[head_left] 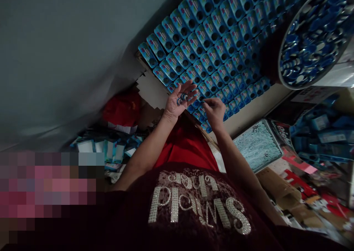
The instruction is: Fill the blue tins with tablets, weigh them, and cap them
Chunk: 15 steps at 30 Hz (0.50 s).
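Observation:
My left hand is turned palm up with its fingers spread. Several small blue-and-silver round pieces lie in its palm. To the right of it, my right hand is closed in a pinch, palm down, at the near side of the rows of blue boxes. A bit of blue shows at its fingertips, too small to make out. Each box carries a printed label and a round recess; many recesses look dark, while some near my right hand look blue.
A large metal bowl heaped with blue-and-silver round pieces stands at upper right. Below it are a tray of pale bluish bits and a pile of blue packages. A red bag lies at left, beside a grey wall.

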### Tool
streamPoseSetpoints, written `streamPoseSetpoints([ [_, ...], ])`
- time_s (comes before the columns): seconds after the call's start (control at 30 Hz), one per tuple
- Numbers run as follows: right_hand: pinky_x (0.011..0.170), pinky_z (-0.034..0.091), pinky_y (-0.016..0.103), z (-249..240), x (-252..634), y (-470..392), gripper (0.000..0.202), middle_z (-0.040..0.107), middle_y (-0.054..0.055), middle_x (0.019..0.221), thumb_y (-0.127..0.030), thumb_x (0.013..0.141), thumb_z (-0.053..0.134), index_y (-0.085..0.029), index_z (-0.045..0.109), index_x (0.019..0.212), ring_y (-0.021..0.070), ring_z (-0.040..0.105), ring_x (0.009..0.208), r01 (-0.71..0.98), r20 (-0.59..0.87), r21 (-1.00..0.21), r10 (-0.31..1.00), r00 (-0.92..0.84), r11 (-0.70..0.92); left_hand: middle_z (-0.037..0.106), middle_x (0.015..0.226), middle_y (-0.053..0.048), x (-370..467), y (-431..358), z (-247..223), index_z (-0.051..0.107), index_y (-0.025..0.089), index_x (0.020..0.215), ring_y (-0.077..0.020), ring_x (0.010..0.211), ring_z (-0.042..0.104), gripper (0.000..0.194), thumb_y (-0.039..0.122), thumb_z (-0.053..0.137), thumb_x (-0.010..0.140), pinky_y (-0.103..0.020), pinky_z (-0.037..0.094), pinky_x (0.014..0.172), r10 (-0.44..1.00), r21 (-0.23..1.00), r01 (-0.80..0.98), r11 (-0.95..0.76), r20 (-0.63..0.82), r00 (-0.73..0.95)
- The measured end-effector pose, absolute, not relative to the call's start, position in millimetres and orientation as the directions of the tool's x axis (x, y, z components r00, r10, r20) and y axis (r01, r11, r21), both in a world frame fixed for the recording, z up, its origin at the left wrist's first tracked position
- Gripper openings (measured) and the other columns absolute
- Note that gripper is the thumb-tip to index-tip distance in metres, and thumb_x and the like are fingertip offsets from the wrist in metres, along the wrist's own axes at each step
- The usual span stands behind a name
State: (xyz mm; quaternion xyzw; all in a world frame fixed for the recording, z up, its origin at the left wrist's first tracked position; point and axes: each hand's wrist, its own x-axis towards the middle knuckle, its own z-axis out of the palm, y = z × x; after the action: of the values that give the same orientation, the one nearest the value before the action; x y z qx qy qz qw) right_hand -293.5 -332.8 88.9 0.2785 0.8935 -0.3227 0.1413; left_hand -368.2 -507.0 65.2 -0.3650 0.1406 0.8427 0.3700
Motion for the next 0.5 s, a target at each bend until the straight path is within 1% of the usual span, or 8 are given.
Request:
streamPoseSetpoints([
  [0.07,0.092,0.058,0.041,84,-309,-324,0.018,0.083,0.008,0.101,-0.029,0.088,0.068,-0.023,0.082,0.098,0.0287,0.076,0.096,0.584,-0.444,-0.406,0.407,-0.798,0.703,0.082,0.139,-0.01,-373,-507,65,0.056,0.024,0.17,-0.0299,0.139,0.075,0.058,0.047,0.032,0.123,-0.05,0.055,0.125,0.553,-0.047,-0.734,-0.677,-0.691,-0.466],
  [0.1,0.091,0.057,0.041,82,-316,-322,0.014,0.083,0.008,0.102,-0.028,0.087,0.07,-0.024,0.08,0.096,0.0291,0.075,0.097,0.585,-0.464,-0.349,0.407,-0.787,0.732,0.08,0.143,-0.01,-376,-507,65,0.057,0.024,0.17,-0.0312,0.144,0.071,0.058,0.048,0.033,0.122,-0.052,0.053,0.127,0.568,-0.05,-0.74,-0.671,-0.677,-0.469],
  [0.17,0.087,0.056,0.041,77,-329,-321,0.009,0.081,0.007,0.104,-0.03,0.085,0.075,-0.026,0.076,0.093,0.0303,0.074,0.098,0.582,-0.497,-0.232,0.418,-0.76,0.78,0.079,0.146,-0.01,-379,-506,65,0.059,0.025,0.168,-0.0319,0.15,0.067,0.059,0.05,0.032,0.122,-0.053,0.05,0.129,0.588,-0.051,-0.748,-0.662,-0.654,-0.476],
  [0.23,0.084,0.054,0.041,74,-339,-319,0.015,0.08,0.007,0.104,-0.032,0.084,0.081,-0.027,0.072,0.095,0.0318,0.072,0.099,0.578,-0.53,-0.145,0.43,-0.731,0.803,0.078,0.147,-0.01,-380,-505,66,0.061,0.024,0.166,-0.0316,0.153,0.063,0.061,0.052,0.027,0.123,-0.054,0.049,0.13,0.598,-0.05,-0.746,-0.664,-0.635,-0.489],
  [0.3,0.082,0.052,0.04,73,-346,-317,0.024,0.078,0.007,0.101,-0.032,0.082,0.086,-0.027,0.07,0.099,0.0331,0.071,0.099,0.579,-0.561,-0.097,0.436,-0.703,0.809,0.077,0.15,-0.009,-380,-504,65,0.062,0.024,0.164,-0.0315,0.157,0.059,0.065,0.055,0.022,0.123,-0.054,0.048,0.13,0.597,-0.045,-0.738,-0.674,-0.621,-0.508],
  [0.37,0.081,0.05,0.041,76,-350,-315,0.031,0.078,0.007,0.099,-0.032,0.08,0.089,-0.027,0.069,0.102,0.034,0.071,0.098,0.566,-0.576,-0.07,0.43,-0.695,0.821,0.074,0.153,-0.009,-378,-504,65,0.063,0.026,0.163,-0.0315,0.161,0.055,0.068,0.059,0.021,0.122,-0.052,0.048,0.13,0.587,-0.038,-0.728,-0.685,-0.62,-0.52],
  [0.43,0.081,0.049,0.04,84,-353,-315,0.032,0.078,0.007,0.099,-0.03,0.08,0.09,-0.026,0.069,0.104,0.034,0.07,0.098,0.537,-0.572,-0.056,0.414,-0.708,0.842,0.073,0.156,-0.008,-376,-504,64,0.064,0.028,0.162,-0.0311,0.164,0.051,0.068,0.063,0.022,0.121,-0.051,0.046,0.131,0.574,-0.03,-0.719,-0.694,-0.627,-0.527],
  [0.5,0.08,0.049,0.039,96,-353,-319,0.026,0.077,0.007,0.098,-0.027,0.084,0.086,-0.025,0.071,0.105,0.0325,0.071,0.096,0.514,-0.562,-0.076,0.389,-0.73,0.854,0.072,0.158,-0.008,-375,-506,64,0.064,0.03,0.162,-0.0298,0.166,0.048,0.069,0.064,0.021,0.121,-0.052,0.041,0.133,0.565,-0.022,-0.716,-0.698,-0.631,-0.532],
])
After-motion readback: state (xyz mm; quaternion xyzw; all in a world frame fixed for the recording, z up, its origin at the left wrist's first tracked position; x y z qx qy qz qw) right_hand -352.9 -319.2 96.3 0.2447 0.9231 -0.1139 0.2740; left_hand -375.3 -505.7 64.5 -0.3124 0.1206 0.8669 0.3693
